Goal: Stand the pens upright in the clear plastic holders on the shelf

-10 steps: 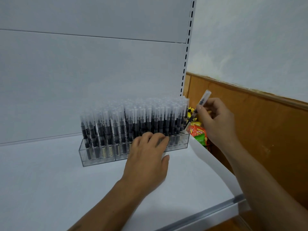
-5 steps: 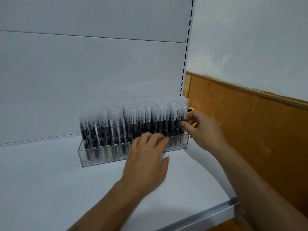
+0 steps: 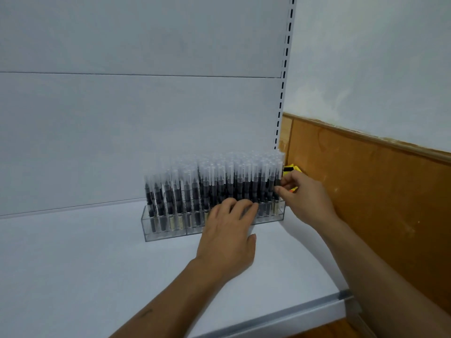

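Left hand: fingers straight, steadying holder front, gripping nothing. Right hand: pinching end pen, aloft a second ago, now standing in holder's right end on shelf. Pens filling visible rows; task likely nearing completion.

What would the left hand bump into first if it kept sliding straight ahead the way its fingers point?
The front row of pens standing in the clear plastic holder. The left hand points straight at them, and its fingertips look as if they touch them now, though depth is hard to judge.
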### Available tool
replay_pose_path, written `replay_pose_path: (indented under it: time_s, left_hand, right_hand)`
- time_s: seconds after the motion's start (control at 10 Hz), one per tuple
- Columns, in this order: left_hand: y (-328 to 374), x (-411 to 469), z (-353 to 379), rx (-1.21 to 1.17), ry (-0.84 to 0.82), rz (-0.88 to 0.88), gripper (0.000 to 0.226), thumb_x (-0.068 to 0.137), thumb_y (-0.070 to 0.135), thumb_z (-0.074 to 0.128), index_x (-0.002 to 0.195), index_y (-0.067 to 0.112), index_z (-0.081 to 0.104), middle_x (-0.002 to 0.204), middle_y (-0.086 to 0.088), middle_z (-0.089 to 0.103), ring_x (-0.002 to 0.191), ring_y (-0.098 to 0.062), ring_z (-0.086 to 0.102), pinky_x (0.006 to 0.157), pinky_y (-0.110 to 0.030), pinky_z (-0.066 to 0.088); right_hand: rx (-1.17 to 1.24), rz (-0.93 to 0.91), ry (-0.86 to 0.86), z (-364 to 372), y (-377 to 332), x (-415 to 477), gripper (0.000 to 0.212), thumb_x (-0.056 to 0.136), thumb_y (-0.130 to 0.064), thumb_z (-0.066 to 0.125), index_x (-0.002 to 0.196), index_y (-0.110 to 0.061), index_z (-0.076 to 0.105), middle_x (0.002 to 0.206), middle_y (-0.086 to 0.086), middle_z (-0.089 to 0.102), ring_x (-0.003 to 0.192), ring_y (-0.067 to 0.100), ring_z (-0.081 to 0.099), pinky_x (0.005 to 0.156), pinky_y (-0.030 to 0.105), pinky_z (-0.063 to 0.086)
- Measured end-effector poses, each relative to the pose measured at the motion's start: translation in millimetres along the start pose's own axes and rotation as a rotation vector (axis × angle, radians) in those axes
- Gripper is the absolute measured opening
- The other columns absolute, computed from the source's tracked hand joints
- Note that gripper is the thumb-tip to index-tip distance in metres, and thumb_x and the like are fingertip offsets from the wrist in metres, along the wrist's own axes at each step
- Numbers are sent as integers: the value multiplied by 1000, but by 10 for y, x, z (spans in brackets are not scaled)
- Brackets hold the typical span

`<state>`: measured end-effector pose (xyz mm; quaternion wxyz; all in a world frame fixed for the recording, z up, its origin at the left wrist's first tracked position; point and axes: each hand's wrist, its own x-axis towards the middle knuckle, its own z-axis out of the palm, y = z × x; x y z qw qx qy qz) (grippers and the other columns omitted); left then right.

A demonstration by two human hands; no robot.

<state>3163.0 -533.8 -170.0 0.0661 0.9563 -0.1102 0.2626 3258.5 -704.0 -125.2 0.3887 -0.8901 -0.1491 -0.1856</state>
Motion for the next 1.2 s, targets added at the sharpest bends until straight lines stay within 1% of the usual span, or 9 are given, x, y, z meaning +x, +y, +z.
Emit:
replay_pose_path:
  time_s: [0.1, 0.2, 0.3, 0.4, 0.5, 0.7, 1.0, 1.1, 1.2]
  left_hand:
    - [16, 16, 6, 41, -23, 8, 64, 91, 36, 47, 150, 22, 28, 150, 7, 31, 137, -20, 21, 115, -36, 17]
    - [7, 23, -6, 31, -30, 18, 65, 92, 37, 46, 151, 22, 24, 152, 7, 28, 138, -20, 16, 116, -37, 13]
    - [-37, -5, -35, 14, -38, 46, 65, 92, 38, 46, 151, 21, 25, 152, 6, 28, 138, -19, 16, 116, -36, 12]
    - [-91, -60, -64, -35, -50, 76, 65, 93, 38, 46, 152, 22, 25, 157, 8, 24, 142, -16, 12, 118, -31, 6]
    - [-221, -156, -111, -84, -71, 114, 60, 94, 39, 43, 151, 28, 26, 158, 13, 22, 144, -6, 8, 116, -23, -4]
    - [-493, -312, -233, -47, -124, 148, 61, 96, 42, 40, 153, 30, 20, 159, 16, 17, 139, 11, -6, 111, -14, -17]
    - [-462, -298, -238, -43, -139, 125, 60, 96, 41, 40, 152, 27, 24, 158, 15, 21, 145, 0, 1, 118, -24, -7]
    - [-433, -315, -304, -92, -133, 140, 58, 95, 38, 42, 150, 28, 29, 156, 15, 25, 145, 0, 5, 121, -28, 2]
    - [-459, -432, -390, -188, -15, 104, 46, 95, 39, 45, 140, 33, 46, 146, 20, 40, 138, 5, 24, 117, -25, 19]
  right_hand:
    - [1, 22, -24, 2, 45, -53, 10, 88, -27, 71, 93, -21, 64, 89, -5, 67, 80, 16, 62, 73, 42, 56]
    - [-6, 20, 0, -23, 62, -101, 7, 89, -28, 70, 92, -24, 66, 92, -7, 69, 79, 9, 61, 70, 38, 55]
    - [6, 21, -5, -33, 48, -167, 9, 89, -26, 70, 98, -23, 67, 96, -6, 69, 79, 7, 60, 73, 38, 55]
    - [4, 21, 5, 1, 43, -267, 20, 90, -24, 69, 109, -18, 68, 108, -2, 69, 87, 13, 61, 78, 37, 54]
    - [31, 47, 44, 20, 60, -360, 30, 92, -22, 66, 122, -16, 66, 116, 1, 68, 94, 17, 62, 76, 30, 48]
    - [68, 50, 56, 103, 71, -497, 36, 93, -17, 64, 129, -16, 62, 122, 3, 67, 102, 19, 63, 78, 28, 47]
    - [-43, 9, 23, 66, 57, -466, 34, 96, -23, 60, 130, -21, 63, 127, 3, 63, 98, 19, 62, 77, 32, 51]
    - [-62, 13, -17, 78, 26, -474, 36, 96, -24, 59, 132, -23, 61, 131, 3, 61, 97, 19, 62, 82, 36, 54]
    - [-48, 23, -16, 4, 5, -500, 38, 96, -23, 60, 133, -22, 59, 132, 3, 60, 100, 18, 62, 84, 36, 53]
